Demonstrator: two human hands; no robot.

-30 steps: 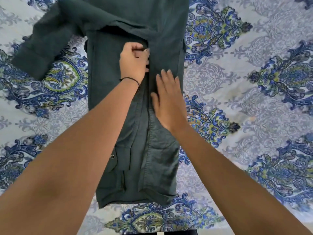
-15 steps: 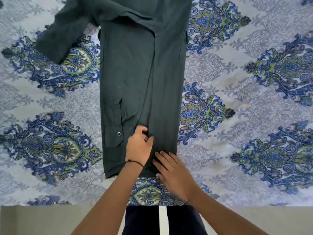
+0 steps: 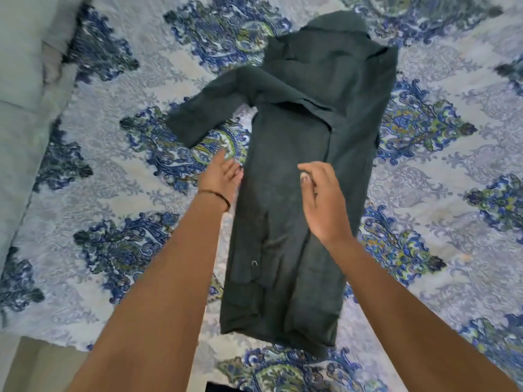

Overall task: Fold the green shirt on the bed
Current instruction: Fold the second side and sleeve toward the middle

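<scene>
The dark green shirt (image 3: 300, 193) lies lengthwise on the bed, its right side folded over the middle into a long strip. One sleeve (image 3: 203, 108) sticks out to the left near the top, and the collar end points away from me. My left hand (image 3: 219, 176) hovers open beside the shirt's left edge, below that sleeve, over the bedspread. Over the middle of the shirt my right hand (image 3: 322, 199) is held open, fingers loosely curled, with nothing in it.
The bed carries a white bedspread with blue and green paisley motifs (image 3: 127, 244). A pale grey-green wall or headboard (image 3: 22, 94) runs along the left. The bed's near edge and the floor (image 3: 31, 363) show at the lower left.
Both hands have let go of the shirt's bottom hem and risen toward its middle, now open. The view has pulled back and swung left, so the whole shirt shows.
</scene>
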